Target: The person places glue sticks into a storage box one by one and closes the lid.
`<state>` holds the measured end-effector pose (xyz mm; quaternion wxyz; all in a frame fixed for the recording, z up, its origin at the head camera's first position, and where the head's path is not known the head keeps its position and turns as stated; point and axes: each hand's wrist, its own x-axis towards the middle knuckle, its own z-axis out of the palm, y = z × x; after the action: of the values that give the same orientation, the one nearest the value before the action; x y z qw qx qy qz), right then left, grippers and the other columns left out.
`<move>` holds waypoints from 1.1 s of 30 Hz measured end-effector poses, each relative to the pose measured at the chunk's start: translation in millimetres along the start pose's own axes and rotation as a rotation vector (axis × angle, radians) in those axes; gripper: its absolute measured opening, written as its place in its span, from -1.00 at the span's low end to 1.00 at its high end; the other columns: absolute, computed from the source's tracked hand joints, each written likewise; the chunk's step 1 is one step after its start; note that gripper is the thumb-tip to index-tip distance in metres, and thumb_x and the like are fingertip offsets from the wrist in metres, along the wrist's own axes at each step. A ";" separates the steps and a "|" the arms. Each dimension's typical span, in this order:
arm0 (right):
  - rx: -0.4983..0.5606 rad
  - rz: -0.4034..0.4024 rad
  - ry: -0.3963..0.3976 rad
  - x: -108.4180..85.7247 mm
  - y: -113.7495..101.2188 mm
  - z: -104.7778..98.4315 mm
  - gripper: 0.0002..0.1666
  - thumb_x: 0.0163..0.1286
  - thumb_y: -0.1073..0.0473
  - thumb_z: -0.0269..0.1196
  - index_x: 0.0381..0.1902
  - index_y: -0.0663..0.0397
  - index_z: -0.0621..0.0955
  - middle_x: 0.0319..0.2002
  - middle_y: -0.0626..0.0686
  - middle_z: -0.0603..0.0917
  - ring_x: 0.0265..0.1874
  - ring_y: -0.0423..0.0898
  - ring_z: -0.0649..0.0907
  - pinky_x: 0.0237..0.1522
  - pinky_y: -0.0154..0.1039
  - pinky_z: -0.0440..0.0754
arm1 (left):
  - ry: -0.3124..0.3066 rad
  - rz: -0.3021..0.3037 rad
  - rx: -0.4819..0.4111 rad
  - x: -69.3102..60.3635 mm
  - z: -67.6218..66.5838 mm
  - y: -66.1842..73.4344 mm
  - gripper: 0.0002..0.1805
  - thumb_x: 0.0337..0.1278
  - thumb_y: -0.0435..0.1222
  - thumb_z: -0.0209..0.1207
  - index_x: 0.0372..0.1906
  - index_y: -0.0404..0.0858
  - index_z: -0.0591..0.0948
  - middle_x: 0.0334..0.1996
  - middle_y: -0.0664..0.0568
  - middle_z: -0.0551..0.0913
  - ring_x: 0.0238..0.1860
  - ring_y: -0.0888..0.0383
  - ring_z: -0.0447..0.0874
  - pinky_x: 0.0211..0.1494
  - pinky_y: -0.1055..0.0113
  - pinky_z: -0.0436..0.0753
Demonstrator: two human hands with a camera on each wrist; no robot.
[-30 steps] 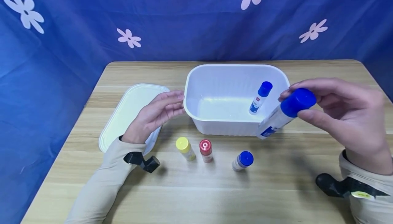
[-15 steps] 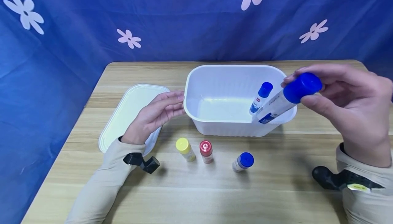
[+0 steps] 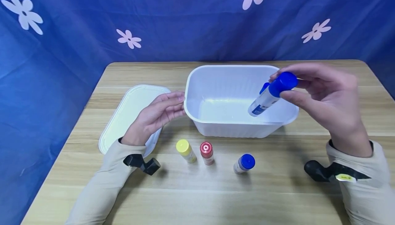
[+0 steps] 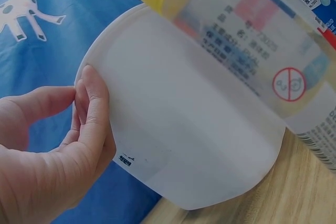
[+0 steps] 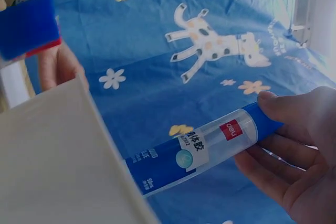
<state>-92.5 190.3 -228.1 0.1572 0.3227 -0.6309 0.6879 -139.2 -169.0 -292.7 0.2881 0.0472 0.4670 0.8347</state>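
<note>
My right hand [image 3: 327,98] pinches the blue cap of a clear liquid glue bottle [image 3: 262,102]; its label shows in the right wrist view. The bottle tilts, base down and left, over the right part of a white plastic tub [image 3: 228,129]. Behind it, a second blue-capped glue bottle [image 3: 264,87] inside the tub is mostly hidden. My left hand [image 3: 157,113] rests its extended fingers against the tub's left end. In front of the tub stand a yellow-capped bottle [image 3: 186,150], a red-capped bottle [image 3: 207,153] and another blue-capped bottle [image 3: 244,163].
A pale lid [image 3: 123,115] lies left of the tub, partly under my left hand and forearm. Everything is on a wooden table [image 3: 197,197]. Behind the table hangs a blue cloth [image 3: 185,12] with white flowers.
My right hand has lifted the glue bottle from the tub's front right corner, then carried it left over the inside. The left hand and the standing bottles have stayed put.
</note>
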 end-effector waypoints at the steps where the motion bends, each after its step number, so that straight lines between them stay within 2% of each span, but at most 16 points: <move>1: -0.020 0.007 -0.008 1.1 1.8 1.0 -0.56 0.02 0.66 0.32 -0.09 0.72 0.51 -0.13 0.44 0.64 -0.12 0.13 0.68 -0.03 -0.23 0.68 | 0.005 0.002 -0.003 -0.5 -0.2 0.5 -0.84 0.33 -0.52 0.04 -0.16 -0.35 0.62 -0.23 -0.09 0.67 -0.20 0.10 0.68 -0.05 0.33 0.71; 6: -0.104 0.045 -0.044 6.7 12.7 1.4 -0.59 0.04 0.66 0.31 -0.09 0.62 0.55 -0.15 0.28 0.68 -0.17 0.04 0.69 -0.04 -0.29 0.68 | 0.021 0.002 -0.001 -1.5 -0.6 2.6 -0.84 0.34 -0.51 0.03 -0.15 -0.36 0.61 -0.23 -0.11 0.66 -0.20 0.09 0.68 -0.05 0.32 0.71; 13: -0.194 0.097 -0.093 9.5 29.4 -4.0 -0.55 0.02 0.70 0.28 -0.06 0.54 0.57 -0.14 0.18 0.68 -0.20 -0.05 0.68 -0.04 -0.36 0.67 | 0.019 0.003 -0.004 -0.7 -1.9 4.5 -0.84 0.34 -0.52 0.03 -0.09 -0.41 0.57 -0.21 -0.12 0.66 -0.18 0.07 0.69 -0.04 0.31 0.71; 16: -0.277 0.121 -0.109 8.7 34.4 -3.9 -0.52 -0.01 0.70 0.31 -0.06 0.47 0.60 -0.15 0.13 0.69 -0.19 -0.08 0.69 -0.02 -0.39 0.65 | 0.014 0.004 0.000 -1.6 -2.8 4.1 -0.85 0.33 -0.50 0.05 -0.08 -0.40 0.57 -0.21 -0.12 0.67 -0.19 0.08 0.69 -0.04 0.31 0.71; 20: -0.470 0.142 -0.142 6.3 37.3 -5.3 -0.48 -0.05 0.66 0.39 -0.07 0.35 0.64 -0.17 -0.03 0.71 -0.15 -0.17 0.68 0.09 -0.43 0.58 | 0.002 0.001 -0.007 -0.4 -2.5 -0.1 -0.85 0.32 -0.50 0.07 -0.07 -0.40 0.57 -0.20 -0.13 0.66 -0.18 0.08 0.69 -0.04 0.32 0.71; 24: -0.583 0.162 -0.175 3.9 38.8 -10.5 -0.50 -0.01 0.53 0.44 -0.04 0.24 0.66 -0.16 -0.16 0.71 -0.08 -0.28 0.63 0.24 -0.39 0.46 | -0.017 0.001 -0.026 4.2 -0.2 -5.9 -0.84 0.29 -0.49 0.12 -0.07 -0.40 0.57 -0.19 -0.15 0.65 -0.17 0.07 0.67 -0.04 0.32 0.71; 29: -0.620 0.228 -0.192 2.7 44.1 -12.7 -0.50 0.05 0.40 0.47 0.00 0.10 0.66 -0.13 -0.07 0.72 0.00 -0.36 0.57 0.38 -0.13 0.35 | -0.008 0.001 0.003 3.1 0.9 -7.4 -0.86 0.32 -0.49 0.08 -0.11 -0.35 0.60 -0.20 -0.10 0.65 -0.19 0.10 0.66 -0.06 0.33 0.71; 33: -0.620 0.255 -0.195 4.5 49.4 -9.0 -0.52 0.07 0.35 0.47 -0.01 0.07 0.67 -0.12 0.05 0.71 -0.01 -0.38 0.56 0.37 -0.05 0.35 | -0.006 0.003 0.020 -1.3 -2.1 -3.8 -0.84 0.34 -0.49 0.05 -0.10 -0.34 0.60 -0.19 -0.10 0.65 -0.19 0.11 0.66 -0.05 0.33 0.71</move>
<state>-128.8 190.5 -263.1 0.0993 0.2423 -0.8572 0.4434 -137.2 -169.7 -296.8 0.2877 0.0535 0.4742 0.8304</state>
